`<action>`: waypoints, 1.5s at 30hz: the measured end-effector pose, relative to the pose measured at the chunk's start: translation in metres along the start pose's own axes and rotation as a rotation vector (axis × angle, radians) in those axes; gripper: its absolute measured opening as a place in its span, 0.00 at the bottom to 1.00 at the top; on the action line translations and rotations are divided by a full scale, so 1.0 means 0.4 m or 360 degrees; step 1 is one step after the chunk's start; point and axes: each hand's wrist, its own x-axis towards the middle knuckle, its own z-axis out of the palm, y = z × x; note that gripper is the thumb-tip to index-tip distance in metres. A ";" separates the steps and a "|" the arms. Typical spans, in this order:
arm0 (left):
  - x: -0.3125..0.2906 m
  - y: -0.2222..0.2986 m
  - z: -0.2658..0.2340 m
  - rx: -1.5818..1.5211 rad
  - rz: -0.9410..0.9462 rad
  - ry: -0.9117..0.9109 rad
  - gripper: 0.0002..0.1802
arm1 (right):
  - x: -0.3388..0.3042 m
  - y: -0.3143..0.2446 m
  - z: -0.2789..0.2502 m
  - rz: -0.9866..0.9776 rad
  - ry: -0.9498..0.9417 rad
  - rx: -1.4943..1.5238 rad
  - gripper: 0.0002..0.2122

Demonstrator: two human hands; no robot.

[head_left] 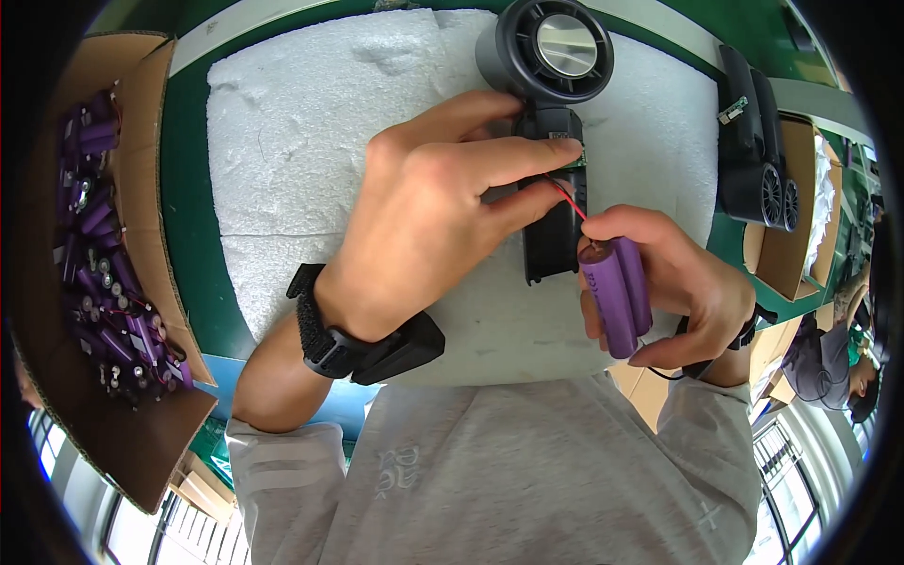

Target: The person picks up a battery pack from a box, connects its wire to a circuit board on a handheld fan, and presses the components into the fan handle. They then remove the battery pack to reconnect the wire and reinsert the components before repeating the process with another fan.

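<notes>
A black handheld fan lies on white foam, its round head at the far side and its handle opened toward me. My left hand grips the handle, index fingertip beside a small green circuit board and thumb by the red wire. That wire runs from the handle to a pair of purple cylindrical batteries. My right hand is closed around this battery pack, holding it just right of the handle, with its thumb and fingers on the cells. The left hand's other fingertips are partly hidden.
The foam sheet covers the green table. On the left stands a cardboard box of purple batteries. More black fan bodies lie at right, beside another cardboard box. Another person sits at far right.
</notes>
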 end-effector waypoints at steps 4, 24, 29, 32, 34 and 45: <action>0.000 0.005 0.000 0.0020 -0.0014 0.0004 0.20 | 0.005 -0.007 0.009 -0.0155 0.0021 -0.0475 0.38; 0.003 0.015 -0.011 0.0053 0.0028 -0.0093 0.18 | 0.035 0.046 0.054 -0.0914 0.0582 -0.1971 0.28; 0.004 0.010 -0.016 -0.0015 -0.0011 -0.0148 0.17 | 0.035 0.040 0.045 -0.0900 0.0591 -0.1970 0.26; 0.005 0.009 -0.022 -0.0025 -0.0013 -0.0182 0.16 | 0.037 0.035 0.046 -0.0871 0.0608 -0.2006 0.25; 0.004 0.014 -0.029 -0.0071 -0.0090 -0.0251 0.15 | 0.039 0.033 0.048 -0.0857 0.0616 -0.2025 0.25; 0.011 0.004 -0.034 -0.0099 -0.0040 -0.0302 0.14 | 0.040 0.046 0.050 -0.0841 0.0692 -0.2116 0.26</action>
